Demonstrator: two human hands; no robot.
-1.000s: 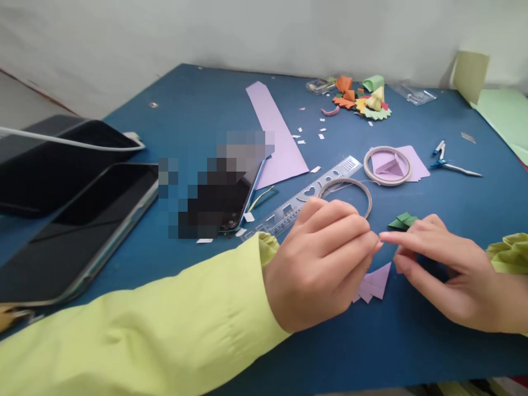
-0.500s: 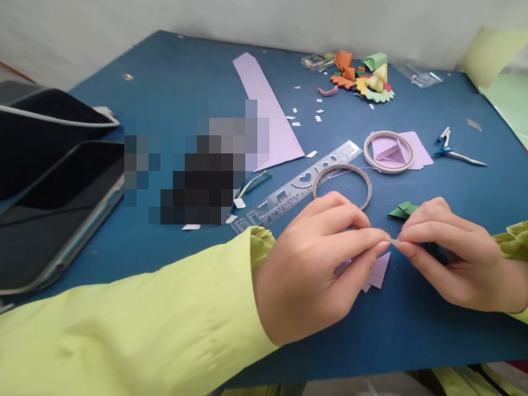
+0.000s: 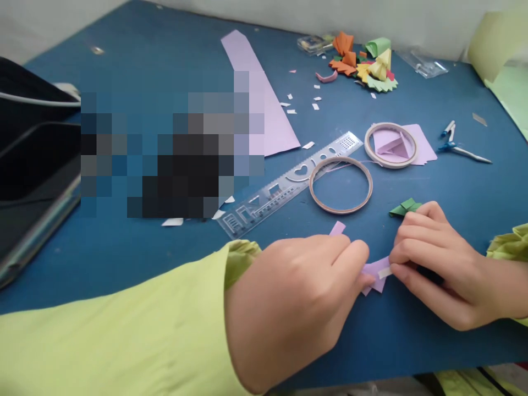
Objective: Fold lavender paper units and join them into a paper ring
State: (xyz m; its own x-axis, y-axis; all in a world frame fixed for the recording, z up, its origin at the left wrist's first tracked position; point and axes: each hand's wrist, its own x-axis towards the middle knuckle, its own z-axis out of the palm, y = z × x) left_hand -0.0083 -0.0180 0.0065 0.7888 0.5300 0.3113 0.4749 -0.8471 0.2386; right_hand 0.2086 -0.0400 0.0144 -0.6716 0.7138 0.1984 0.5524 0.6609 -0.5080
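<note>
A small folded piece of purple paper (image 3: 377, 283) lies between my hands, near the front of the blue table. My left hand (image 3: 301, 302) is closed over its left part, thumb tip resting on the paper, and hides much of it. Against the purple surface lies a short whitish strip of tape (image 3: 384, 272). At the strip's right end, my right hand (image 3: 441, 269) holds thumb and forefinger pinched together. Just behind those right fingers sits a folded green paper piece (image 3: 406, 207).
Behind my hands are a tape ring (image 3: 310, 190), a clear stencil ruler (image 3: 264, 201) and a second tape roll (image 3: 367, 146) on purple sheets. Blue-handled scissors (image 3: 449, 147) lie right. Folded colored paper pieces (image 3: 344, 60) stand at the back. A phone (image 3: 37, 181) is left.
Both hands have come down from holding the whitish strip in the air. The strip now lies against the purple paper, and my left hand has shifted slightly left. The view has tilted a little.
</note>
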